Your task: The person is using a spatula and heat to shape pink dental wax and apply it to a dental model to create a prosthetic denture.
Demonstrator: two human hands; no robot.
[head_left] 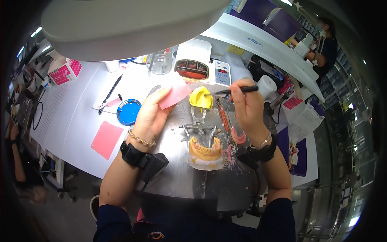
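Note:
My left hand [150, 117] is closed on a pink wax sheet [176, 96], held up at the left of a yellow dental cast [198, 99]. In my right hand [250, 107] is a black-handled wax knife [244, 89], gripped like a pen. Its blade points left, at the yellow cast; I cannot tell whether they touch. The yellow cast is at the far end of a metal articulator [198, 128]. Nearer to me, a tan cast with teeth [205, 151] sits on a whitish base. Right of it lie a pink denture piece [238, 138] and a red-handled tool [223, 115].
Behind the casts stand a wax heater [192, 69], its control box [223, 73] and a glass jar [161, 63]. Leftward lie a blue ring-shaped lid [129, 112], another pink wax sheet [107, 140] and a black pen [111, 92]. A lamp [129, 30] overhangs the bench. Another person [324, 48] is at far right.

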